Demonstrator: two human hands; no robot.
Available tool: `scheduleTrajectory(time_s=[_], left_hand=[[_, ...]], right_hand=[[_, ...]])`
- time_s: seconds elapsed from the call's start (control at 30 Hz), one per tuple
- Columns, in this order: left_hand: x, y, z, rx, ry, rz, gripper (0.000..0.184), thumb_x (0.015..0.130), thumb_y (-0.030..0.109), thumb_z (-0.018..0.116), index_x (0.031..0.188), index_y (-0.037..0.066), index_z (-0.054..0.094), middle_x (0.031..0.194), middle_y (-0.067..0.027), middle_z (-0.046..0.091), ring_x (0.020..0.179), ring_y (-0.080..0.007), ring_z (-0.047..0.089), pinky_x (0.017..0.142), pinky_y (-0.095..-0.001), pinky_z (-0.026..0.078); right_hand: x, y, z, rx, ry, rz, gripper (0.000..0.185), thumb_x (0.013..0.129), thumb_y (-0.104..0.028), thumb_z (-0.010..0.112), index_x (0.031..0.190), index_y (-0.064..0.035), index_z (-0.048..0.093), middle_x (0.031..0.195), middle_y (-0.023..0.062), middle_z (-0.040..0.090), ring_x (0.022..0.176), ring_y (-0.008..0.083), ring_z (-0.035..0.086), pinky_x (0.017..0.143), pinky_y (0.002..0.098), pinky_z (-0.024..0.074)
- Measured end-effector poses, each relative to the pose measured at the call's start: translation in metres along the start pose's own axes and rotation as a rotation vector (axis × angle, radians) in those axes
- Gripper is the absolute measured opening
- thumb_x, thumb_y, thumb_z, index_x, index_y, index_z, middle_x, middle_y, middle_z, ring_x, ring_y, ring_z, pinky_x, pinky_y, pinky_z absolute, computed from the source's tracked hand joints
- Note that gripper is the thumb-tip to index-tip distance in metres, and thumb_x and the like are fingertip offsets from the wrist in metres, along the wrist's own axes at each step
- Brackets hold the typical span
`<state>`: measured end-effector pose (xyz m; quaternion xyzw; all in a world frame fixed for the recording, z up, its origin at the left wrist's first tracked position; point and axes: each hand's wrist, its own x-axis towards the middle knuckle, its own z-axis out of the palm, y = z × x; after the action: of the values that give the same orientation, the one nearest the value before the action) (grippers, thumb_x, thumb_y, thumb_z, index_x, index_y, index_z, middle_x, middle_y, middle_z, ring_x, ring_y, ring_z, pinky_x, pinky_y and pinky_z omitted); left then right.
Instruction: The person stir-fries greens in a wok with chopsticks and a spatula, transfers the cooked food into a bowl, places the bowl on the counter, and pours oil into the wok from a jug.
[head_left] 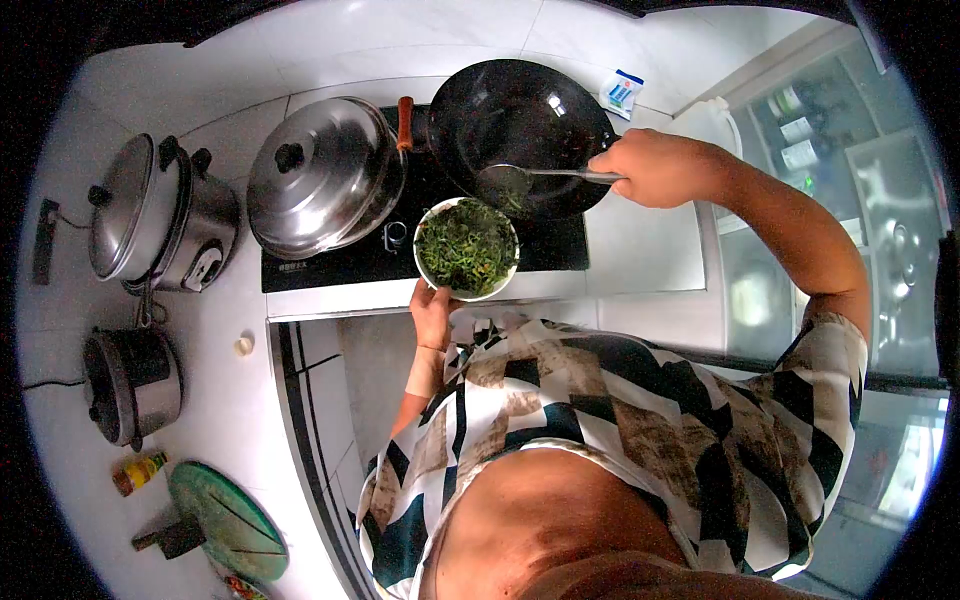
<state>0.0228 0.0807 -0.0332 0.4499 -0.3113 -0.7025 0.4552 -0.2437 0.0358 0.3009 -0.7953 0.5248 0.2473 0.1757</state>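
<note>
My left hand [433,313] grips the near rim of a white bowl [420,272] full of chopped cooked greens [467,246], held just in front of the wok. In my right hand [650,168] is the handle of a metal ladle [575,174], fingers closed round it. The ladle's head lies low inside the black wok [500,110], near the bowl's far rim, with some green bits at it. The wok rests on the black stove [555,245].
A lidded steel pan [320,175] with an orange-handled tool beside it stands left of the wok. Further left are two cookers [190,230] [135,385], a yellow bottle [139,473], a green board [225,520] and a cleaver [180,538]. A blue-white packet [622,93] lies behind right.
</note>
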Motion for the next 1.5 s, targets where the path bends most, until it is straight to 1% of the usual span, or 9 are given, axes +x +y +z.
scheduleTrajectory(time_s=[0.23, 0.43, 0.53, 0.63, 0.83, 1.03, 1.23, 1.37, 1.5], left_hand=[[0.009, -0.006, 0.000, 0.007, -0.024, -0.016, 0.027, 0.081, 0.001, 0.049, 0.107, 0.002, 0.054, 0.098, -0.0078, 0.062, 0.082, -0.0184, 0.062, 0.065, -0.0324, 0.056], [0.010, -0.005, 0.004, -0.013, -0.028, -0.020, 0.025, 0.082, 0.000, 0.048, 0.106, 0.001, 0.053, 0.095, -0.0085, 0.062, 0.077, -0.0187, 0.063, 0.064, -0.0324, 0.056], [0.007, -0.004, 0.005, 0.004, -0.006, -0.014, 0.025, 0.083, 0.000, 0.048, 0.107, -0.001, 0.053, 0.091, -0.0086, 0.062, 0.074, -0.0183, 0.062, 0.062, -0.0325, 0.056], [0.012, -0.012, 0.002, 0.004, -0.003, -0.010, 0.025, 0.082, 0.000, 0.048, 0.106, -0.001, 0.053, 0.091, -0.0087, 0.062, 0.073, -0.0185, 0.062, 0.063, -0.0327, 0.057], [0.010, -0.012, 0.005, -0.043, 0.031, 0.002, 0.028, 0.080, -0.002, 0.047, 0.107, -0.001, 0.053, 0.093, -0.0093, 0.062, 0.075, -0.0199, 0.063, 0.064, -0.0323, 0.057], [0.014, -0.016, 0.000, -0.026, 0.013, 0.000, 0.029, 0.081, -0.001, 0.047, 0.109, 0.000, 0.052, 0.097, -0.0095, 0.062, 0.079, -0.0200, 0.063, 0.065, -0.0326, 0.056], [0.013, -0.016, -0.003, -0.005, -0.018, 0.021, 0.028, 0.082, 0.000, 0.048, 0.110, 0.001, 0.053, 0.098, -0.0093, 0.061, 0.081, -0.0184, 0.062, 0.066, -0.0315, 0.056], [0.011, -0.016, -0.002, -0.042, -0.003, 0.005, 0.030, 0.082, 0.000, 0.048, 0.112, 0.002, 0.052, 0.097, -0.0081, 0.062, 0.079, -0.0171, 0.062, 0.064, -0.0292, 0.055], [0.012, -0.018, -0.006, -0.015, -0.029, 0.008, 0.030, 0.083, -0.001, 0.048, 0.113, 0.002, 0.052, 0.098, -0.0075, 0.062, 0.080, -0.0163, 0.061, 0.063, -0.0285, 0.054]], right_hand=[[-0.023, 0.004, -0.011, 0.101, 0.124, -0.082, 0.022, 0.081, -0.008, 0.055, 0.101, 0.0009, 0.057, 0.075, 0.0197, 0.060, 0.071, 0.0294, 0.061, 0.068, 0.0408, 0.0456], [-0.044, -0.023, -0.045, 0.040, -0.042, 0.105, 0.039, 0.081, -0.011, 0.057, 0.119, -0.0052, 0.056, 0.079, 0.0169, 0.062, 0.065, 0.0222, 0.057, 0.067, 0.0349, 0.0459], [-0.058, -0.016, -0.042, 0.133, 0.061, 0.111, 0.038, 0.082, -0.013, 0.057, 0.120, -0.0071, 0.057, 0.075, 0.0134, 0.061, 0.062, 0.0204, 0.055, 0.063, 0.0346, 0.0447], [-0.073, -0.016, -0.032, 0.145, 0.186, 0.110, 0.035, 0.080, -0.014, 0.059, 0.113, -0.0051, 0.058, 0.088, 0.0179, 0.063, 0.080, 0.0298, 0.061, 0.076, 0.0395, 0.0470], [-0.070, 0.001, -0.009, 0.207, 0.207, 0.227, 0.035, 0.081, -0.014, 0.059, 0.115, -0.0061, 0.057, 0.087, 0.0179, 0.063, 0.082, 0.0325, 0.061, 0.076, 0.0416, 0.0469], [-0.008, 0.032, 0.036, -0.085, 0.274, 0.237, 0.030, 0.084, -0.014, 0.054, 0.114, -0.0063, 0.055, 0.081, 0.0186, 0.063, 0.077, 0.0341, 0.063, 0.071, 0.0443, 0.0509], [0.045, 0.036, 0.064, -0.417, 0.369, 0.230, 0.030, 0.085, -0.006, 0.049, 0.114, 0.0002, 0.052, 0.071, 0.0173, 0.063, 0.068, 0.0318, 0.065, 0.055, 0.0415, 0.0534], [0.052, 0.025, 0.067, -0.526, 0.309, 0.200, 0.054, 0.073, 0.002, 0.053, 0.126, 0.0017, 0.045, 0.067, 0.0154, 0.060, 0.061, 0.0286, 0.064, 0.054, 0.0381, 0.0525], [0.018, -0.011, 0.048, -0.439, 0.183, 0.080, 0.033, 0.079, -0.002, 0.051, 0.111, 0.0080, 0.051, 0.070, 0.0173, 0.063, 0.065, 0.0308, 0.066, 0.054, 0.0399, 0.0546]])
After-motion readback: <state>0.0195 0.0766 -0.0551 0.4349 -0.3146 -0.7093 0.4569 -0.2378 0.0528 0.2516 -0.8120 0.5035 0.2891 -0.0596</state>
